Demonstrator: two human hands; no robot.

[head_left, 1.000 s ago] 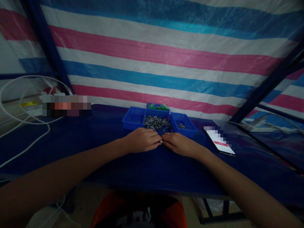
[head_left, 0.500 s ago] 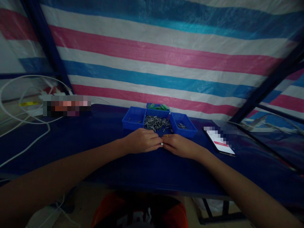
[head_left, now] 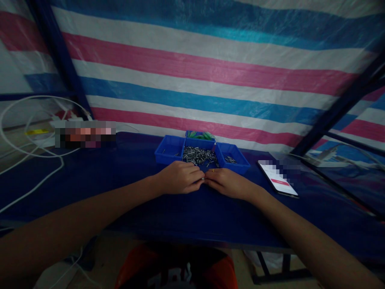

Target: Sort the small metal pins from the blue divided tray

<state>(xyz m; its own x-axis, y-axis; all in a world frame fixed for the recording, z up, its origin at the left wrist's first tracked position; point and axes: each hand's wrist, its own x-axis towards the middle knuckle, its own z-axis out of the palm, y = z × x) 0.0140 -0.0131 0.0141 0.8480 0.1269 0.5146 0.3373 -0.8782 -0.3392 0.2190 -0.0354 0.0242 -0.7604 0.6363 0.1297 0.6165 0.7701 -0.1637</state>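
Observation:
Over the front half of the blue table, my left hand (head_left: 181, 178) and my right hand (head_left: 227, 183) meet fingertip to fingertip. Both are closed in a pinch around a tiny shiny metal piece (head_left: 203, 179), mostly hidden by the fingers. A gold-coloured ring shows on my right hand. Just beyond the fingers lies a heap of slim metal pins (head_left: 199, 155) in a blue bin, its front partly covered by my hands. To its left stands a blue bin (head_left: 170, 146) with a few pins; to its right, another blue bin (head_left: 234, 155) holds a small bunch.
Behind the heap, a blue bin holds green items (head_left: 199, 135). A lit phone (head_left: 278, 179) lies on the blue table (head_left: 180, 216) to the right. White cables (head_left: 61, 160) trail across the left side. A striped sheet (head_left: 192, 88) hangs behind, between dark metal posts.
The fingertips have shifted slightly; the round white end seen between them before is now mostly covered. Bins and phone have stayed put.

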